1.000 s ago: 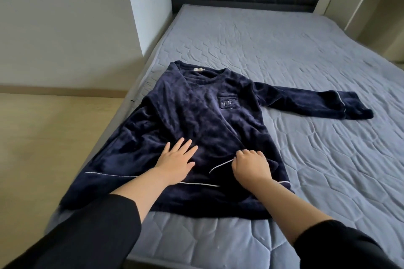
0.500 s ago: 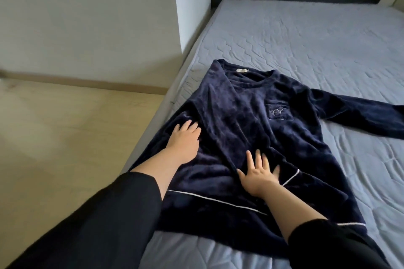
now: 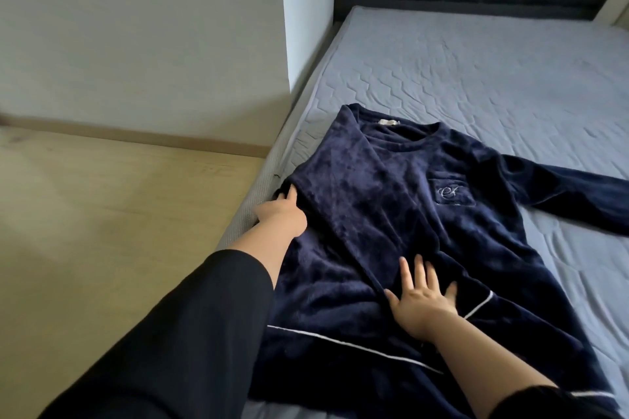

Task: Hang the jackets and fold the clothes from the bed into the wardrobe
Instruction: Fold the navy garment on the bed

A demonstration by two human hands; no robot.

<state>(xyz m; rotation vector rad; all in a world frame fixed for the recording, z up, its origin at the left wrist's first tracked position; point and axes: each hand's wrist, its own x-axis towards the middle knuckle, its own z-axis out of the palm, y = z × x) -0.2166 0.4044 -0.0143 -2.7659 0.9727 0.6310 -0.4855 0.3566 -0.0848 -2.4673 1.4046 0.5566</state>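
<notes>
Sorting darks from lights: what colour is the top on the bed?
Dark navy top with thin white piping, seen in the head view.

A dark navy velvety top (image 3: 391, 221) lies front up on the bed (image 3: 476, 78), neckline away from the person, with thin white piping and an embroidered chest pocket. One side is folded over the body. The left hand (image 3: 280, 213) seems to grip that folded edge; the flat right hand (image 3: 422, 303) presses nearer the hem. The other sleeve stretches well right of both hands.
</notes>
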